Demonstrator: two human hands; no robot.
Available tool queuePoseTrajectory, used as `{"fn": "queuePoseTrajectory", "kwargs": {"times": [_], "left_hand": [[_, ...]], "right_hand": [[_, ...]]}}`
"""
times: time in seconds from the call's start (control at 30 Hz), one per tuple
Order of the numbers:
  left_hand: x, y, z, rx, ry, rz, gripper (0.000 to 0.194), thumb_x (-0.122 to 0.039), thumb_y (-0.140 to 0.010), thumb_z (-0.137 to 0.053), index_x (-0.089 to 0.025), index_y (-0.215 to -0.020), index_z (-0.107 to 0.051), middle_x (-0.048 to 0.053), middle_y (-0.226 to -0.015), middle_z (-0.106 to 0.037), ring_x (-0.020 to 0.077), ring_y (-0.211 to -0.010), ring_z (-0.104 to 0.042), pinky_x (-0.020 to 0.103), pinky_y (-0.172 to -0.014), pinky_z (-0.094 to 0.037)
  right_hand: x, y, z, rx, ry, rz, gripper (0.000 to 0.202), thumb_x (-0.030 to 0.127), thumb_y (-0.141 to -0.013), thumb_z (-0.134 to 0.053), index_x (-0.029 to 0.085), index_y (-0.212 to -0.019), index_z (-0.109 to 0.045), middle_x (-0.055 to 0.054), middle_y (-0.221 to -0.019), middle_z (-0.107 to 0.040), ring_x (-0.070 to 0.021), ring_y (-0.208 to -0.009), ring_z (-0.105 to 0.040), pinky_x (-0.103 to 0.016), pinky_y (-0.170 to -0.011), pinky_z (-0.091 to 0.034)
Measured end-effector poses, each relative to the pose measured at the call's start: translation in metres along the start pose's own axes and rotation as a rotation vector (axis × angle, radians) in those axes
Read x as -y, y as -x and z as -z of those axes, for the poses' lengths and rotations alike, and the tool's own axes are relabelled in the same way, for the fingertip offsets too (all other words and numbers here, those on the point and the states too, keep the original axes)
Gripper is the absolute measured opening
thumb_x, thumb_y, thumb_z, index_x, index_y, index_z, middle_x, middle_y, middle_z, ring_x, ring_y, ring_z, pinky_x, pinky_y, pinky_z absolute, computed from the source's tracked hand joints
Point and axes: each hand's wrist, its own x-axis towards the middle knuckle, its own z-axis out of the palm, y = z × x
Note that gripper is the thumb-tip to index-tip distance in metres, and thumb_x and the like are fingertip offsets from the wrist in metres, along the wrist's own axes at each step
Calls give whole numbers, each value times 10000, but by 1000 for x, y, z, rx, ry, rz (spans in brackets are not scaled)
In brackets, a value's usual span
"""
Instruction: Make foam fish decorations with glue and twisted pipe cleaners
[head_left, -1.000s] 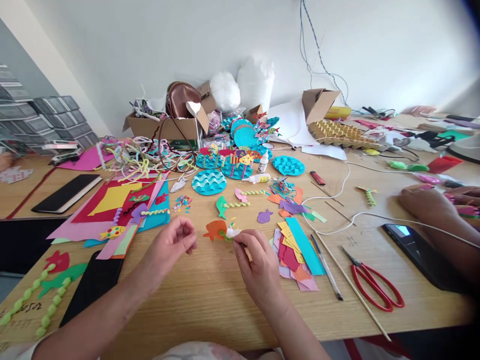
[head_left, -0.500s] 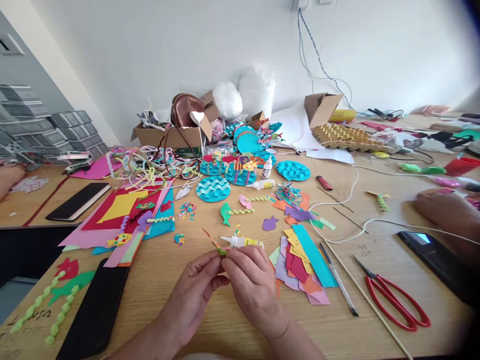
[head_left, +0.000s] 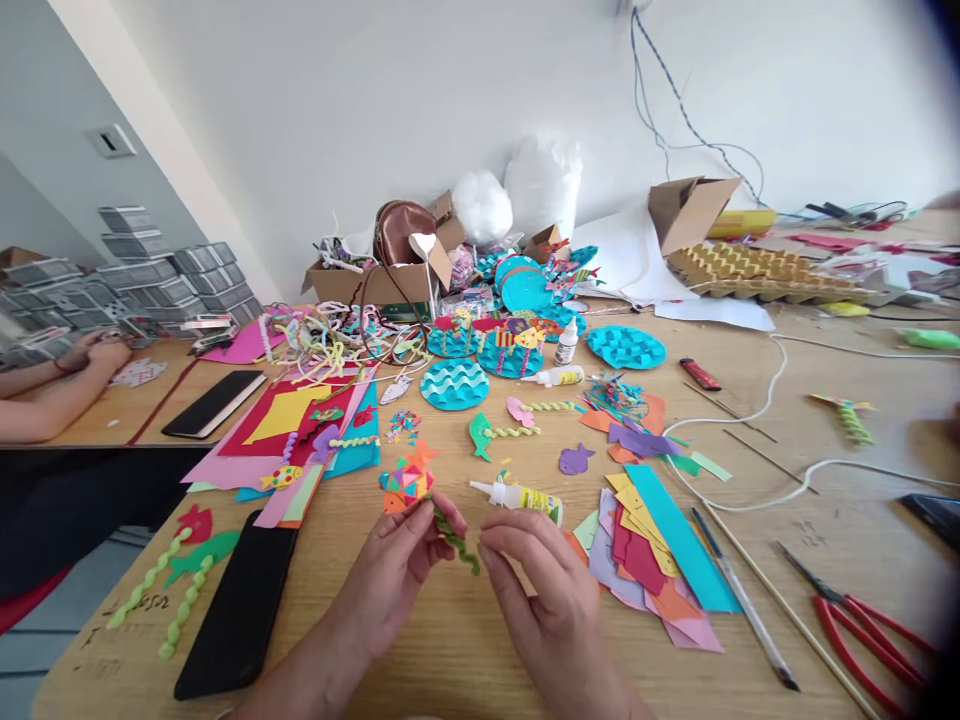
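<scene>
My left hand (head_left: pixel 401 560) pinches an orange paper fish (head_left: pixel 407 482) covered in small multicoloured patches, together with the dark green twisted pipe cleaner (head_left: pixel 459 545) attached to it. The pipe cleaner's wavy free end points right and down. Just right of that end, my right hand (head_left: pixel 544 580) hangs with loosely curled fingers and nothing visible in them. Beyond my right hand lies a glue bottle (head_left: pixel 536 500) with a white nozzle. A green paper fish (head_left: pixel 480 437) with a yellow-green twisted stem and a purple paper fish (head_left: pixel 575 459) lie farther back.
Paper scraps (head_left: pixel 637 540), a pen (head_left: pixel 742 595) and red-handled scissors (head_left: pixel 855 610) lie on the right. A black phone-like slab (head_left: pixel 236 610) is at left. Blue wavy discs (head_left: pixel 454 386) and a cardboard box (head_left: pixel 375 285) stand behind. Another person's hands (head_left: pixel 97 355) rest far left.
The view has swung left. My hands, which were together, have parted; the right one has let go and moved right. The patched fish and the green pipe cleaner now show.
</scene>
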Motion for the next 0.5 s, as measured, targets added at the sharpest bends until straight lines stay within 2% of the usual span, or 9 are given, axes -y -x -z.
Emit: {"fn": "queuePoseTrajectory", "kwargs": {"times": [0.17, 0.27, 0.37, 0.5], "left_hand": [[-5, 0, 1, 28, -13, 39, 163, -305, -793, -642, -144, -781, -660, 37, -724, -624, 113, -684, -544, 208, -624, -412], [-6, 2, 4, 17, -123, 9, 195, -335, -788, -635, -142, -799, -658, 41, -738, -622, 127, -707, -549, 229, -652, -413], [-13, 5, 11, 26, -421, -58, 228, -357, -811, -581, -143, -815, -658, 49, -760, -624, 148, -714, -549, 252, -648, -409], [-37, 15, 27, 22, -949, -129, 257, -328, -848, -487, -162, -728, -643, 27, -704, -608, 147, -670, -529, 244, -614, -369]], "right_hand": [[-6, 3, -4, 50, -36, -56, 153, 74, -858, -479, 202, -862, -563, -32, -811, -625, -131, -735, -606, -224, -619, -498], [-9, 4, -5, 98, -22, -55, 139, 88, -863, -474, 198, -829, -552, -25, -788, -619, -119, -715, -606, -201, -611, -492], [-14, 8, -3, 156, 26, -59, 129, 119, -874, -464, 203, -817, -544, -17, -765, -614, -111, -684, -603, -187, -595, -484], [-23, 15, 0, 256, 66, -44, 131, 167, -892, -442, 214, -817, -539, -14, -760, -617, -109, -679, -615, -177, -582, -488]]}}
